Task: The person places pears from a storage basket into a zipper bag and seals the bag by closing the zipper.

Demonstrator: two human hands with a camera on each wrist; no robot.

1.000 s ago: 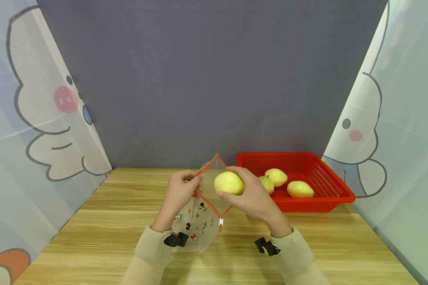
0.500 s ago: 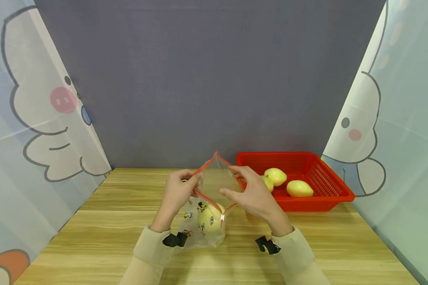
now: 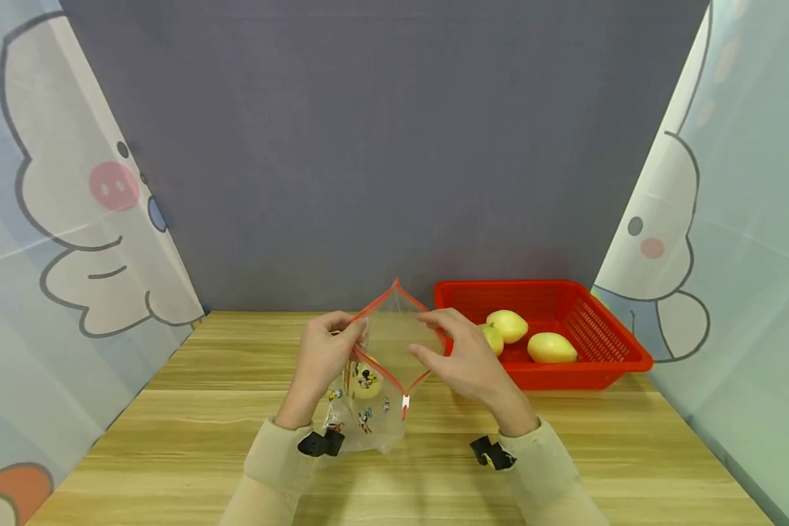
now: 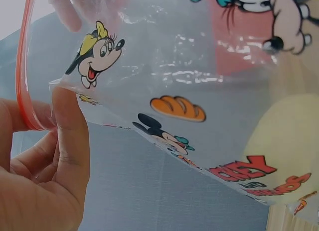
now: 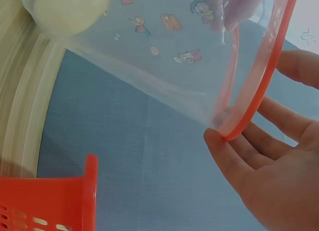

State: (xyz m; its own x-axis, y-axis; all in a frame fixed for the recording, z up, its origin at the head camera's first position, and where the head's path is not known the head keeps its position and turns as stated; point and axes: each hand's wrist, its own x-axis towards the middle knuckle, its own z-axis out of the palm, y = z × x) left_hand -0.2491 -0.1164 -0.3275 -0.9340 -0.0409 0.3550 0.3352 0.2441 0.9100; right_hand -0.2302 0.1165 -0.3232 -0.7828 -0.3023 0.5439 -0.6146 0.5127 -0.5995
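A clear slider zip bag (image 3: 383, 424) with a red rim and cartoon prints stands wide at the mouth in the head view. Inside it, low on the left, is a pale yellow round fruit (image 3: 368, 386), seen through the film in both wrist views too. My left hand (image 3: 325, 351) pinches the left edge of the bag's rim between thumb and fingers. At the opposite side, my right hand (image 3: 463, 358) has its thumb and fingers spread; in the right wrist view its fingertips (image 5: 215, 141) touch the red rim without visibly gripping it. A white slider (image 3: 405, 402) hangs at the near corner.
A red plastic basket (image 3: 585, 376) stands at the back right of the wooden table (image 3: 191, 431). In it lie several yellow fruits (image 3: 552, 348). A grey cloth wall (image 3: 394, 146) rises behind the table, with printed curtains on both sides.
The right hand held the yellow fruit at the bag's mouth, then let it go. The fruit dropped into the bag and shifted left. The left hand kept its hold, moving slightly left.
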